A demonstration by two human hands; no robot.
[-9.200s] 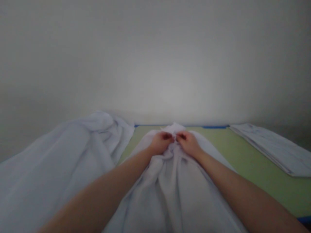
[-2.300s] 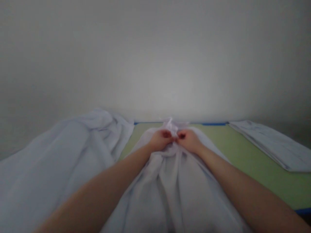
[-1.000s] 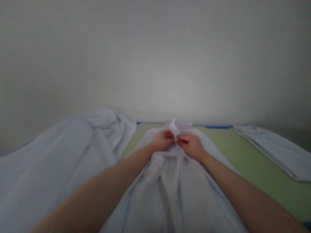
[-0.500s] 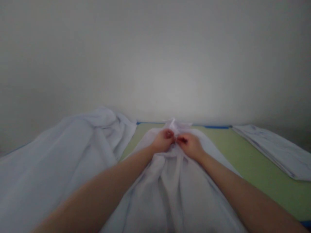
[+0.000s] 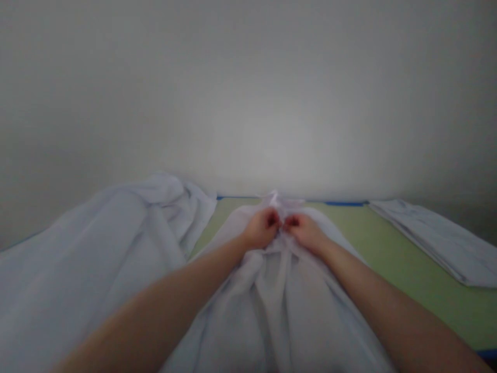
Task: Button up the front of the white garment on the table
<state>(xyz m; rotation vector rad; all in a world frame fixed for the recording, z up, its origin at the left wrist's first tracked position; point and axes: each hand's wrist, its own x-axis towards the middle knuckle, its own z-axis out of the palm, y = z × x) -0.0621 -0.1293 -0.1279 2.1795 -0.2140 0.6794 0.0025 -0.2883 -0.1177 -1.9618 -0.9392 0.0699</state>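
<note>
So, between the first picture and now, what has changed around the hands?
The left hand and right hand have shifted slightly nearer the wearer along the middle white cloth, so more of its far end shows beyond them. Both still pinch at it; no letting go shows. The rumpled cloth at left, the folded cloth at right and the green tabletop look as they were.

Probably a textile workroom: gathered white cloth, folded white stack, green table.

Room right, over green tabletop — held cloth central
</note>
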